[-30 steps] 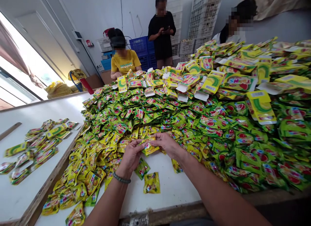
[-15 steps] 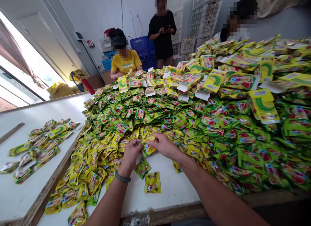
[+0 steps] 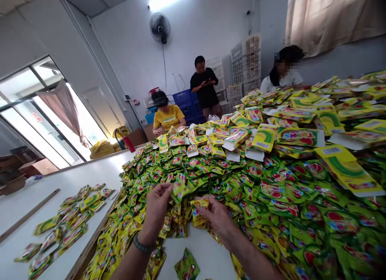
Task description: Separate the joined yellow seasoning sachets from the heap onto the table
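One big, bumpy heap (image 3: 229, 179) of green packets sits on the smooth white tabletop (image 3: 66, 179). The packets look like thin, shiny plastic, with crinkled edges and puffy middles.

The left hand (image 3: 158, 205) is at the near side of the heap, and its thumb and finger are pinched on a lime packet (image 3: 180, 191). This packet is a bit blurry, and it looks square and soft. A band of round, dark beads (image 3: 143, 244) goes around that wrist.

The right hand (image 3: 215, 217) is at the near side of the heap too, with its fingers clamped on a yellow packet (image 3: 199, 211). I cannot tell if it is just one packet or a few together.

Lots of yellow packets (image 3: 126, 231) spill down the near left side of the heap. One loose packet (image 3: 187, 266), dark green and wrinkly, lies flat in front of the heap.

On top of the heap are yellow card boxes (image 3: 265, 137), long and thin, some with white flaps sticking out. To the left of the heap runs a rough strip of wood (image 3: 87, 250), and past it lies a bunch of long, shiny packs (image 3: 75, 207). Three people, in yellow (image 3: 170, 117), black (image 3: 206, 89) and white (image 3: 286, 77) tops, are behind the heap.
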Motion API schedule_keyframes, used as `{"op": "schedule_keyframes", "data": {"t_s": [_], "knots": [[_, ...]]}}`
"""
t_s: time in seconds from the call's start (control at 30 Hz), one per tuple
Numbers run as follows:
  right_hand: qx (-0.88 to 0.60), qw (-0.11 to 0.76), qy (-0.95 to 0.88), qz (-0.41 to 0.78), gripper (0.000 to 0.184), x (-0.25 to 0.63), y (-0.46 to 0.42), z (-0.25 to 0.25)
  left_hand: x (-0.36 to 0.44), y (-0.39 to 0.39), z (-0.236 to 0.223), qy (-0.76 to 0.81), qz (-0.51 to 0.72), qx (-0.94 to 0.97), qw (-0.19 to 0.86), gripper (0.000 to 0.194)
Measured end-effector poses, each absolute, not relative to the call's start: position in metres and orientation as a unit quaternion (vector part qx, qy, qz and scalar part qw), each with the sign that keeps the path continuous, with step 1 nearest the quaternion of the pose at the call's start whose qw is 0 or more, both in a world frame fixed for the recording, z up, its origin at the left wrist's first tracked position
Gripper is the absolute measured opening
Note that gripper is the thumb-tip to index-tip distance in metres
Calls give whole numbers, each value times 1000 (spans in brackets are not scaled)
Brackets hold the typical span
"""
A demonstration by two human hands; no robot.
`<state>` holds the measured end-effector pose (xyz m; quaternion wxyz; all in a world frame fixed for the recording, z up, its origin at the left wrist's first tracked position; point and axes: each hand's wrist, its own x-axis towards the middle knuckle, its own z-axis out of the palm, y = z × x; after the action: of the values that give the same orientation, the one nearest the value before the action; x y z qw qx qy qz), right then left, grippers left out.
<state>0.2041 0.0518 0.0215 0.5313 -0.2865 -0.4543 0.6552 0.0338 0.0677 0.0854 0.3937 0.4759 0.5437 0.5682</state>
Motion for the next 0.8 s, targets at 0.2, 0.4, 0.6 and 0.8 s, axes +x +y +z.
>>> {"op": "schedule_keyframes", "data": {"t_s": [0.2,0.4,0.6,0.8], "knots": [[-309,624,-357,623,33,209,56,23,75,57,67,494,612,432,441,32],[-367,666,-382,525,26,223,64,29,97,66,79,486,505,518,490,32],[-427,684,-378,455,21,228,67,34,91,135,159,509,375,667,395,24],[-427,580,-520,459,11,213,55,34,109,246,168,638,401,634,172,25]]}}
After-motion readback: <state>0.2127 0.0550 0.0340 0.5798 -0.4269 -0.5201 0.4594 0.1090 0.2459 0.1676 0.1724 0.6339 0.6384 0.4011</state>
